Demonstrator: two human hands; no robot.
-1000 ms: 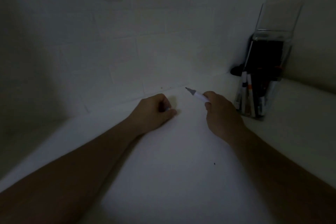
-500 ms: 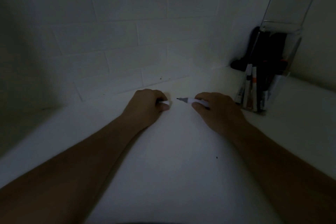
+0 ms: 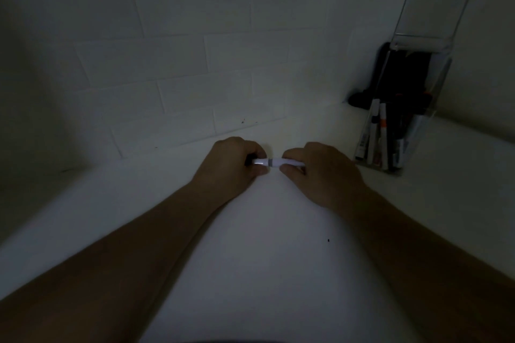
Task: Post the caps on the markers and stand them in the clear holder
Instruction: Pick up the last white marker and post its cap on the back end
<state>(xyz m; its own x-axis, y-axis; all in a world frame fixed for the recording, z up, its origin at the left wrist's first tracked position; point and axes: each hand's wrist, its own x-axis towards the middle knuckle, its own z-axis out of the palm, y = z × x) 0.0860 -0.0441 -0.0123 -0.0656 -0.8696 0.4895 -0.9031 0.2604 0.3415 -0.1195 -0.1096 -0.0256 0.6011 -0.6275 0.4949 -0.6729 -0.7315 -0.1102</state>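
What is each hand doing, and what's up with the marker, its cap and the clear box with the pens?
left hand: curled round the cap.
right hand: grips the marker barrel.
cap: against the marker's end, in line with it.
marker: held level between both hands.
clear holder: upright in the corner.
markers in the holder: standing up, leaning.

Dim view, much concealed

The left hand [image 3: 231,164] covers the cap's [image 3: 260,162] far end; the right hand [image 3: 320,172] hides the marker's [image 3: 287,162] tail; the holder's [image 3: 418,86] dark contents are indistinct.
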